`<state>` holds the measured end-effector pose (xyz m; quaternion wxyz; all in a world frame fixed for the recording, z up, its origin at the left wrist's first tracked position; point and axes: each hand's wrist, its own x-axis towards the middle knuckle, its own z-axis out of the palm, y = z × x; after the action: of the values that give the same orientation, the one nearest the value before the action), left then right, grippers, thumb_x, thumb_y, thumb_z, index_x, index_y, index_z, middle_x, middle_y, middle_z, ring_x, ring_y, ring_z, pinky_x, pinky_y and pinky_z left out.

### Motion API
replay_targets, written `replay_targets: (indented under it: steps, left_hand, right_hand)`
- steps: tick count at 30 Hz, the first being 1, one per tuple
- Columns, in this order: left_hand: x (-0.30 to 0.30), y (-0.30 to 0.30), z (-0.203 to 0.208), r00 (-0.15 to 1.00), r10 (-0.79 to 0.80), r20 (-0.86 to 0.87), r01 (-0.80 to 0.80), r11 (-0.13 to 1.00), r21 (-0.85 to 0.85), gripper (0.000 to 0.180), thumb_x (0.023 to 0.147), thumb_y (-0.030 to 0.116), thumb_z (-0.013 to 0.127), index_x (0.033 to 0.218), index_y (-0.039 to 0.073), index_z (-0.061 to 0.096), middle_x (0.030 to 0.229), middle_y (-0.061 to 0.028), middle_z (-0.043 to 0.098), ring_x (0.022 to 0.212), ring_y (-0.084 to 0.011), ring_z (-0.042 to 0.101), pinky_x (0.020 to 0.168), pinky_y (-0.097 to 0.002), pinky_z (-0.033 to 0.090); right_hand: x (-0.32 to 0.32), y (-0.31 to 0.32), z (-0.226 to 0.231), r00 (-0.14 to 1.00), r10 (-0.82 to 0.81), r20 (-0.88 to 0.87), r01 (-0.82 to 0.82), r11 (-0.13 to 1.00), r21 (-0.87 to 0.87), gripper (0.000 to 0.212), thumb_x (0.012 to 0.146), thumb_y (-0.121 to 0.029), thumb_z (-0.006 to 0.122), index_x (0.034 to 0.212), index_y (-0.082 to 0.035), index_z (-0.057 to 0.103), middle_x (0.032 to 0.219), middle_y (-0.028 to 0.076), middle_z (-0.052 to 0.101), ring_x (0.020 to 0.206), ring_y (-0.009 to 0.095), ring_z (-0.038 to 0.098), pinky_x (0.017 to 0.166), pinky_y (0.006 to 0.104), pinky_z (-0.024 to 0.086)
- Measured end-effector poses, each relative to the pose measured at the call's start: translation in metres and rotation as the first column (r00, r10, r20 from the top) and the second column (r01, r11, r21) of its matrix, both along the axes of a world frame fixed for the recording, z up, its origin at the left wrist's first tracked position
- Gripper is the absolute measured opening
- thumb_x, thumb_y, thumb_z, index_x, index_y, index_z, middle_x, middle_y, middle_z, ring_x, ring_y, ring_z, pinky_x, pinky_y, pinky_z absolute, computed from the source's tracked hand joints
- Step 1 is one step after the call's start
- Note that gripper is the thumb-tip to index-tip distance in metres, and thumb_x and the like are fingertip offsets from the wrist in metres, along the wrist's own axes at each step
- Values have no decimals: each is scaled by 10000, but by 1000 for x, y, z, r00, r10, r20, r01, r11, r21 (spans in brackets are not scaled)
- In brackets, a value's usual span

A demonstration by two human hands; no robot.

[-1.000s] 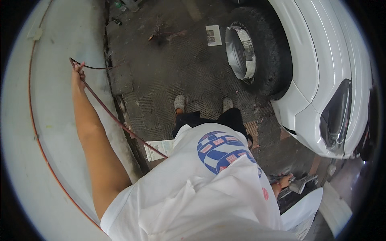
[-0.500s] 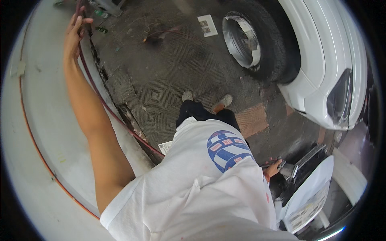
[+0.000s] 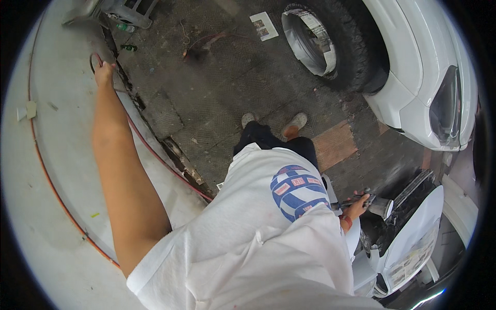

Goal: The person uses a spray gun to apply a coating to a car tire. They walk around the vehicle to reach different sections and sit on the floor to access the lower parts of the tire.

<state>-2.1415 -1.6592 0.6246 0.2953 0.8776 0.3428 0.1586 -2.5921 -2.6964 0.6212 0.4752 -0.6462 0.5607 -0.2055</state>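
Note:
My left hand [image 3: 103, 71] is stretched far out along the grey wall [image 3: 46, 155] and is closed on a thin red hose [image 3: 155, 155] that runs down past the floor edge toward my body. My right hand [image 3: 357, 205] is low at my right side and grips the handle of a grey spray tool [image 3: 377, 205] with a metal nozzle. My white shirt [image 3: 258, 243] hides the wrist and most of that arm.
A white car [image 3: 418, 67] with its dark front tyre [image 3: 336, 41] stands at the upper right. A white plastic chair-like object [image 3: 413, 248] is at the lower right. Dark rough floor [image 3: 222, 88], an orange mat [image 3: 335, 144], paper scraps and bottles lie around my feet.
My left arm has swung further along the wall, still holding the red hose. The view has shifted so the car sits higher, and my right hand with the spray tool shows more.

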Motion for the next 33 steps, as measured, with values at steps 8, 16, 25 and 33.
replay_targets:
  steps: [8,16,25,33]
  left_hand:
    - [16,-11,-8,988,-145,49,149,984,-93,455,1082,251,561,1488,46,590,1099,-58,804,1053,-182,729,1000,-362,508]
    - [49,-64,105,892,-343,294,321,939,122,435,1139,326,535,1534,152,589,1107,54,795,795,-96,539,814,-274,468]
    - [64,-72,89,912,-261,317,307,946,-104,390,1134,226,531,1496,105,610,1046,14,791,842,-85,591,867,-274,493]
    - [66,-13,151,923,-279,264,286,958,11,417,1140,255,521,1533,133,585,1081,17,781,740,-47,418,690,-212,399]
  right_hand:
    - [-1,16,3,998,42,-53,-42,999,6,539,1108,-498,603,1398,-45,571,1262,103,719,1028,203,729,612,348,554]
    - [45,69,-2,997,79,7,-80,996,40,445,1108,-483,614,1250,-62,621,1127,73,703,949,184,708,592,349,536]
    - [108,78,-46,990,124,-62,-122,992,45,452,1097,-499,625,1223,-65,625,1064,73,693,875,200,690,579,374,536]
    - [158,89,-81,989,50,-142,-34,993,109,471,1090,-496,636,1248,-53,605,1043,98,689,862,248,699,578,403,553]
